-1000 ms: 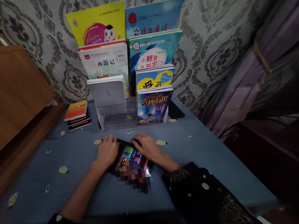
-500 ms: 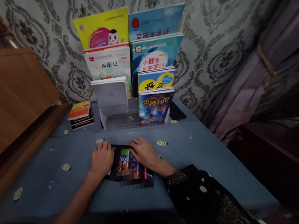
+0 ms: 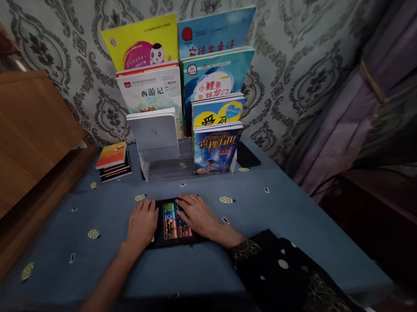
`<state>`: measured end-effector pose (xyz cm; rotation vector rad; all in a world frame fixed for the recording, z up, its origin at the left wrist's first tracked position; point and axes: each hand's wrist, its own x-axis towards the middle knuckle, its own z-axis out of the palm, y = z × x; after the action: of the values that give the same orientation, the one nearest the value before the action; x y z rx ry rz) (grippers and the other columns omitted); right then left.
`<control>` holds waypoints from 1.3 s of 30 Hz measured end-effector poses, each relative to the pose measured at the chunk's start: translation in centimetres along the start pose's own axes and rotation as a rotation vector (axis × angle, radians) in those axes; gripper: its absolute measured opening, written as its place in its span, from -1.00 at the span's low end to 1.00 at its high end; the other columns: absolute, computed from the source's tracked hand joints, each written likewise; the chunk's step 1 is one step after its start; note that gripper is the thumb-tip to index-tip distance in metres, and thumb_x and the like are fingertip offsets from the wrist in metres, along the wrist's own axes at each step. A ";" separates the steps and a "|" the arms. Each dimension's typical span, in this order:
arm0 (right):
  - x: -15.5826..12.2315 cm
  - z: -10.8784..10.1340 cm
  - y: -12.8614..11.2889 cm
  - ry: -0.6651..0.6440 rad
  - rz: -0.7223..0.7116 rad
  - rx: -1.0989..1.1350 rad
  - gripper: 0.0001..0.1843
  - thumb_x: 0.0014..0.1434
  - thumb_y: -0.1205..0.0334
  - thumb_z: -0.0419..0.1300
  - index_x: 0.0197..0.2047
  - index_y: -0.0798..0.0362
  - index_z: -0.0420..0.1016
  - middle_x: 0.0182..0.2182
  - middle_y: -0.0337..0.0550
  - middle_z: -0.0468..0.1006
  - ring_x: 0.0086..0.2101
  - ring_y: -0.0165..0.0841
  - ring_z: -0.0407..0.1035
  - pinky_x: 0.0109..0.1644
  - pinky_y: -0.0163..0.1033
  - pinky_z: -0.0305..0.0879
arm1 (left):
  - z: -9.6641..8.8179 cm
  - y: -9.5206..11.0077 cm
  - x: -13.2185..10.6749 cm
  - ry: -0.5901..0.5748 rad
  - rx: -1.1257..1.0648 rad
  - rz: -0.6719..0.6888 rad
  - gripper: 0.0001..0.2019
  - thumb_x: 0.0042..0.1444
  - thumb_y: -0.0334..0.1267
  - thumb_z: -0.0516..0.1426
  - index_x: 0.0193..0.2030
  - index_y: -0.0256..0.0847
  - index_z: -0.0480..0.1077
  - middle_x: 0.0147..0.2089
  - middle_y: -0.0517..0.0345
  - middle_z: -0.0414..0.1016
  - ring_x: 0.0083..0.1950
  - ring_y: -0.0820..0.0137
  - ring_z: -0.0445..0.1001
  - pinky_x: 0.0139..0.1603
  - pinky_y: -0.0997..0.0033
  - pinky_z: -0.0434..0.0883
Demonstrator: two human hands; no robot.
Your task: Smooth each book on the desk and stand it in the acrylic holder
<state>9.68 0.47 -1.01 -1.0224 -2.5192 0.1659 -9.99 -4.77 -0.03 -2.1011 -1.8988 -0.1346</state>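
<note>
An open black book with rows of small bright pictures lies flat on the cloth-covered table, near its front edge. My left hand rests palm down on the book's left side, fingers stretched forward and lying flat. Over the right side lies my right hand, its fingers extended and slightly apart, covering part of the pictures. Both hands touch the book from above, and much of its outer sides is hidden under them.
Behind the book stands a clear tiered rack holding upright books, including a purple-blue one. A small stack of books lies to its left. A dark flat object is at the right. A wooden cabinet borders the left.
The book's right part, slanting toward the lower right before, now lies level and square. My right hand has shifted slightly left with its fingers flatter; my left hand has hardly moved.
</note>
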 end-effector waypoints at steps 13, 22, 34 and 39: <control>0.1 0.7 0.3 -0.003 -0.006 -0.011 -0.59 0.38 0.17 0.01 0.20 0.13 0.43 0.18 0.11 0.44 0.14 -0.13 0.30 0.23 0.04 0.19 | 0.5 0.2 0.2 0.023 -0.114 -0.048 -0.70 0.36 -0.32 -0.07 0.06 -0.29 0.43 0.03 -0.12 0.46 0.07 0.16 0.42 0.01 0.19 0.43; 0.1 0.7 0.3 0.007 -0.006 0.025 -0.60 0.36 0.19 0.05 0.19 0.12 0.43 0.17 0.10 0.45 0.17 -0.15 0.29 0.24 0.04 0.18 | 1.9 -0.5 0.1 0.111 -0.248 0.073 -0.67 0.39 -0.23 -0.06 0.16 -0.22 0.39 0.11 -0.05 0.47 0.12 0.18 0.40 0.15 0.14 0.38; 0.2 0.8 0.5 -0.012 -0.007 0.030 -0.58 0.38 0.17 0.02 0.22 0.08 0.40 0.20 0.06 0.42 0.20 -0.17 0.25 0.25 0.03 0.15 | 1.5 0.1 0.6 0.102 -0.230 0.055 -0.68 0.37 -0.26 -0.06 0.13 -0.23 0.41 0.04 -0.07 0.48 0.10 0.16 0.38 0.14 0.08 0.34; 0.1 0.4 0.3 -0.010 -0.001 0.032 -0.59 0.36 0.19 0.04 0.21 0.10 0.41 0.20 0.08 0.42 0.19 -0.16 0.26 0.26 0.03 0.16 | 1.5 0.2 0.4 0.098 -0.262 0.102 -0.67 0.38 -0.26 -0.06 0.16 -0.21 0.40 0.13 -0.04 0.47 0.11 0.19 0.39 0.16 0.09 0.33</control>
<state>9.60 0.77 -1.45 -1.0100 -2.5179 0.2113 -9.98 -3.93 -1.39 -2.3058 -1.7953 -0.4773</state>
